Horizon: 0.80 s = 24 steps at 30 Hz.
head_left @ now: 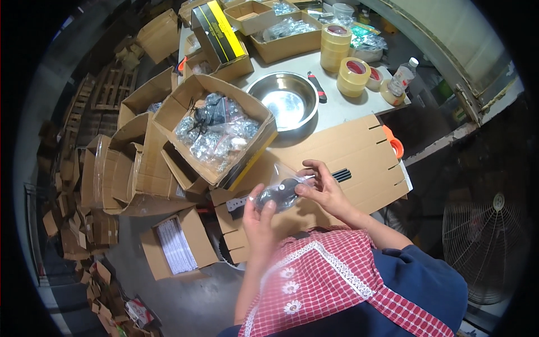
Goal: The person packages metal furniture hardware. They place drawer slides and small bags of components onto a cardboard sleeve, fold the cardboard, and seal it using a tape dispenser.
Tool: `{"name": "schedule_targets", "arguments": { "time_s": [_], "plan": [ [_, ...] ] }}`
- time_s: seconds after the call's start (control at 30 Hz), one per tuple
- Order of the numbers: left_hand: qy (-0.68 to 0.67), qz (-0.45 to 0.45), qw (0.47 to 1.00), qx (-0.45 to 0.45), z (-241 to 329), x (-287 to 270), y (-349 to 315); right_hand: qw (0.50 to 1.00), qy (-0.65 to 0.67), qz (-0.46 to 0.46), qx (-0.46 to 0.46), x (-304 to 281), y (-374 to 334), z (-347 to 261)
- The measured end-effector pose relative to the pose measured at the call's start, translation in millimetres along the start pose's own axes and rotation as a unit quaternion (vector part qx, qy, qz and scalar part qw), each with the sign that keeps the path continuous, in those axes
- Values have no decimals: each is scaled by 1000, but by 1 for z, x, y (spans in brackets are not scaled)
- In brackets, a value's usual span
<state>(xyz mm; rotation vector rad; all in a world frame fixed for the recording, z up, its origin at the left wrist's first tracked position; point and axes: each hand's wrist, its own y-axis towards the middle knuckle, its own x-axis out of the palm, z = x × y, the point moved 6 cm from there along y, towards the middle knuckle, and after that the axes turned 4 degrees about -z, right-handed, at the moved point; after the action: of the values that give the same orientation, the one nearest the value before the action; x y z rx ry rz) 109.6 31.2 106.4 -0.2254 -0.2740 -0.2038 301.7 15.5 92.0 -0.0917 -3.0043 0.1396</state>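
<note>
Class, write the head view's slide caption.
Left hand and right hand hold a clear bag with dark contents over cardboard.

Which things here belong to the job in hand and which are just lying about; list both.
Likely part of the job:
- clear bag of dark parts, held by left hand and right hand
- flat cardboard
- black rods
- box of bagged parts

Seemingly lying about:
- metal bowl
- tape rolls
- bottle
- fan

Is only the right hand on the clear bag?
No, the left hand and the right hand both hold the clear bag, one at each side.
</note>
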Motion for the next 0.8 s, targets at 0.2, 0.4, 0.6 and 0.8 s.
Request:
{"name": "schedule_targets", "arguments": {
  "time_s": [0.2,0.4,0.6,0.8],
  "plan": [
    [-30,-29,999,0,-3,17,-2,987,141,-42,71,19,1,13],
    [-46,-47,998,-24,-10,19,1,975,214,-22,46,23,-8,10],
    [-69,-61,995,-30,-15,18,-1,980,194,17,33,16,-13,3],
    [-94,-54,992,-64,-19,18,-6,981,160,-1,111,7,-10,22]
  ]
}}
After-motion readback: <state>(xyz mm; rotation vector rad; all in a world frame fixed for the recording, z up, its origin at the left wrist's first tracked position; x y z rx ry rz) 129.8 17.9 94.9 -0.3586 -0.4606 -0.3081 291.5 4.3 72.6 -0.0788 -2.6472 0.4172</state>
